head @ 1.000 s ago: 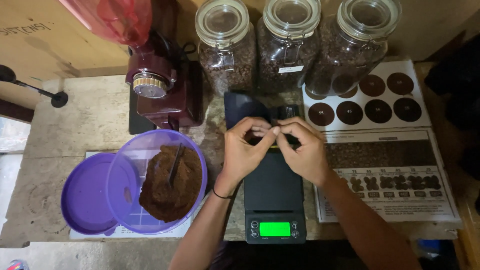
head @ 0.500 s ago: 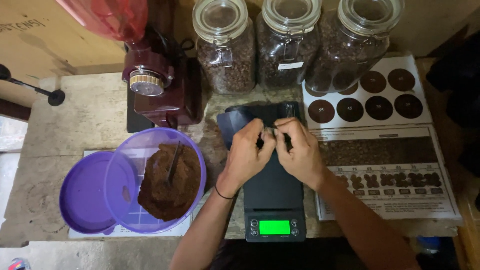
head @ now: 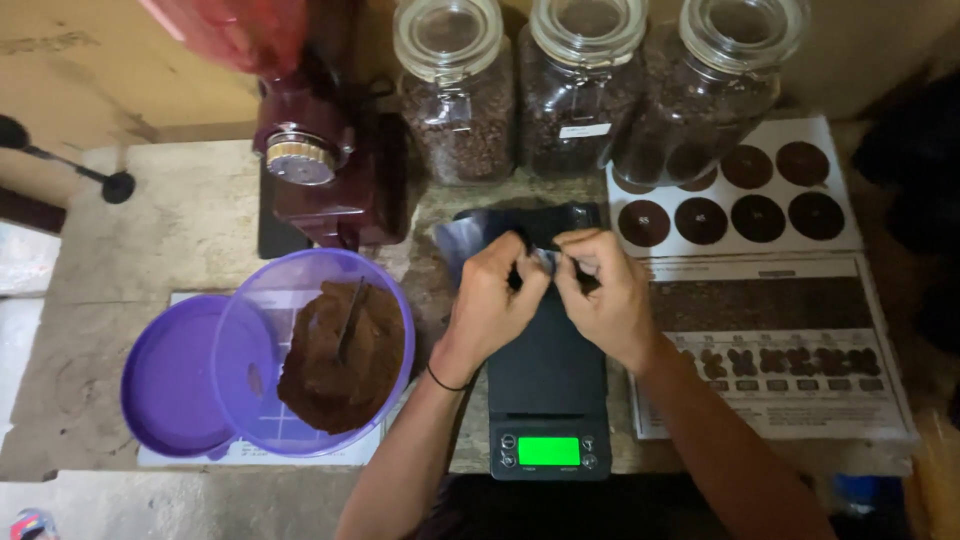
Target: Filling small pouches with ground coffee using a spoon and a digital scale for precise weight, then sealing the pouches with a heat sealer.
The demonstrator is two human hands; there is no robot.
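While three tall glass jars (head: 585, 85) of dark beans stand at twelve o'clock, a stone table (head: 180, 230) holds a purple bowl (head: 312, 350) of brown grounds at eight o'clock and a black scale (head: 548, 385) at six. Above the scale, the left hand (head: 490, 300) and right hand (head: 605, 295) pinch the mouth of a small dark pouch (head: 470, 238), fingertips narrow and touching. Judged from here, keeping the pouch centred over the scale would serve best.
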